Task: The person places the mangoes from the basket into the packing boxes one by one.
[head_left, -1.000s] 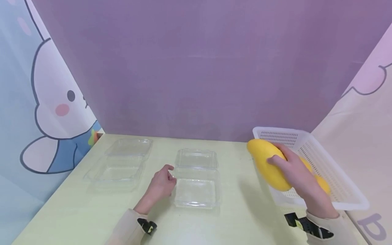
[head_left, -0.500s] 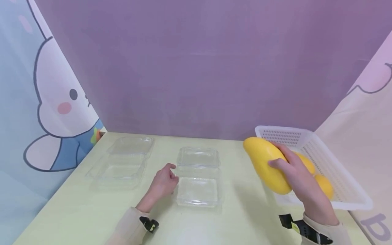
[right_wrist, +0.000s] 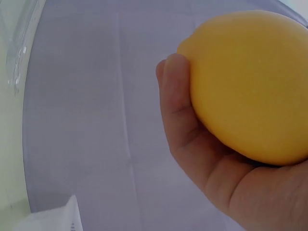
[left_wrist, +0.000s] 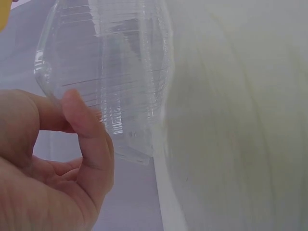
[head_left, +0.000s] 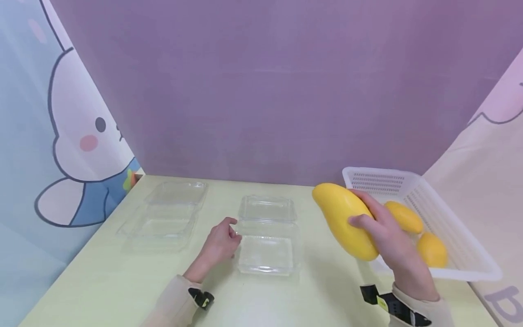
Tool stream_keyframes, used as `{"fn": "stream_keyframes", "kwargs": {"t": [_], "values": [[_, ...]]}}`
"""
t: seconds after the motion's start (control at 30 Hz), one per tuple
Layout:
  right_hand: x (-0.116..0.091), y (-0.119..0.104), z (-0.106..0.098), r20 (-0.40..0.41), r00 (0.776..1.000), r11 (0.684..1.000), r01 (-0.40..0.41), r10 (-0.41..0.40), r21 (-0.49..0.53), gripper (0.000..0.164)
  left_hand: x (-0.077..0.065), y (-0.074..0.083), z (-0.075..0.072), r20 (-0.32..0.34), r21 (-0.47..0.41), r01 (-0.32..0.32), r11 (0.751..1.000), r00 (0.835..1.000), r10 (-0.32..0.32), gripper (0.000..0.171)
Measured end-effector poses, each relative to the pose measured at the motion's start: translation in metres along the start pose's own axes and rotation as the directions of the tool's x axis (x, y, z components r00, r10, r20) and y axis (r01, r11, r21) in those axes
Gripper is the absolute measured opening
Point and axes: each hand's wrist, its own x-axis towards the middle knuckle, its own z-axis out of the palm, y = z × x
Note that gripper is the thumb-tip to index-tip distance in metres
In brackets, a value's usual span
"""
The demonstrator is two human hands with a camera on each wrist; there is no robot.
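Observation:
A yellow mango (head_left: 341,220) is gripped in my right hand (head_left: 386,236), raised in front of the white basket. The right wrist view shows the fingers curled round the mango (right_wrist: 250,86). My left hand (head_left: 218,243) is at the left side of an open clear plastic clamshell box (head_left: 265,256), its lid folded back. In the left wrist view the thumb and a finger of the left hand (left_wrist: 62,159) pinch the rim of the clear box (left_wrist: 115,62). The box's inside shows nothing in it.
A white perforated basket (head_left: 461,236) stands at the right with two more mangoes, one farther back (head_left: 404,217) and one nearer (head_left: 432,250). Another open clear box (head_left: 163,227) lies at the left of the pale table (head_left: 261,304). A purple backdrop (head_left: 261,91) rises behind.
My right hand has carried the mango leftward, away from the basket, uncovering more of the mangoes in it. The left hand stays at the box; the head view has shifted slightly.

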Motion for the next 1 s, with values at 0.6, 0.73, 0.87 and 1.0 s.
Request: {"fn": "stream_keyframes", "kwargs": {"t": [0.6,0.73,0.87,1.0], "values": [[0.007,0.004,0.026,0.07,0.994,0.993,0.073,-0.079,0.09,0.049,-0.003,0.004,0.001,0.008,0.001,-0.006,1.0,1.0,0.006,0.048],[0.009,0.007,0.03,0.062,0.994,0.994,0.084,-0.089,0.076,0.05,-0.003,0.005,0.002,0.006,-0.004,-0.01,1.0,1.0,0.01,0.047],[0.012,0.007,0.035,0.062,0.993,0.994,0.094,-0.098,0.063,0.051,-0.003,0.005,0.002,0.009,-0.01,-0.024,1.0,1.0,0.024,0.048],[0.016,0.008,0.043,0.054,0.995,0.995,0.087,-0.089,0.044,0.052,-0.003,0.003,0.003,0.008,-0.012,-0.018,1.0,1.0,0.018,0.048]]}}
